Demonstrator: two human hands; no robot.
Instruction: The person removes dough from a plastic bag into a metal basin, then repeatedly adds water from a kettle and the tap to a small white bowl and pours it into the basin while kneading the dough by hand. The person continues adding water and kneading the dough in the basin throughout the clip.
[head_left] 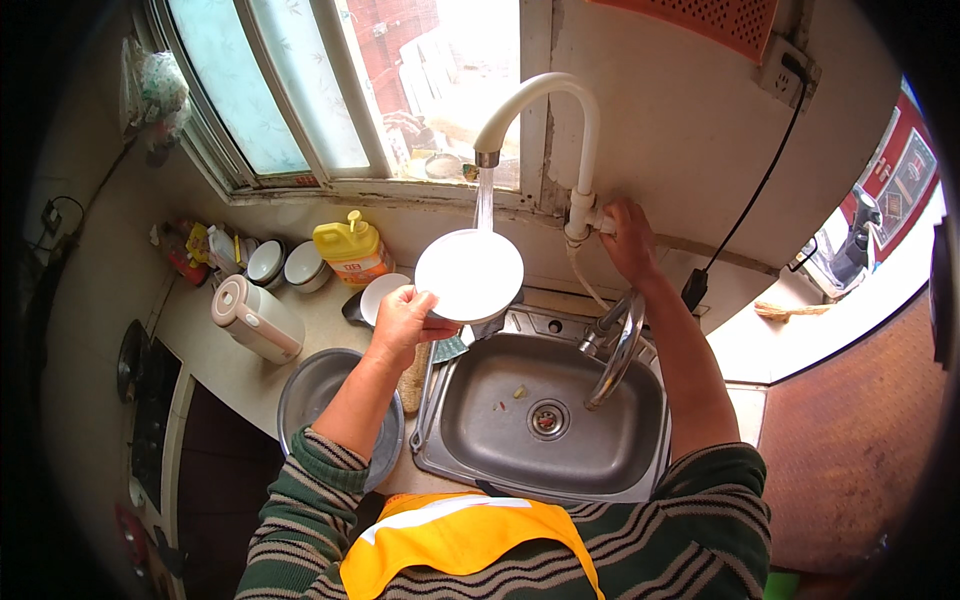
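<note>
My left hand point(402, 322) grips the near edge of a round white bowl point(468, 275), thumb on top. The bowl is overexposed, so its inside shows little detail. Water point(485, 200) runs down onto its far edge from a white gooseneck tap point(545, 85). At the base of that tap, the fingers of my right hand point(630, 240) close round the tap handle point(605, 222), which they partly hide. Below both hands lies a stainless steel sink point(480, 410) with a few food scraps near its drain point(547, 420).
A chrome faucet point(615, 350) arches over the sink's right side. Left on the counter are a grey metal basin point(300, 400), a beige jug point(257, 318), a yellow pump bottle point(352, 250) and white bowls point(305, 266). A black cable point(765, 180) hangs from a wall socket at right.
</note>
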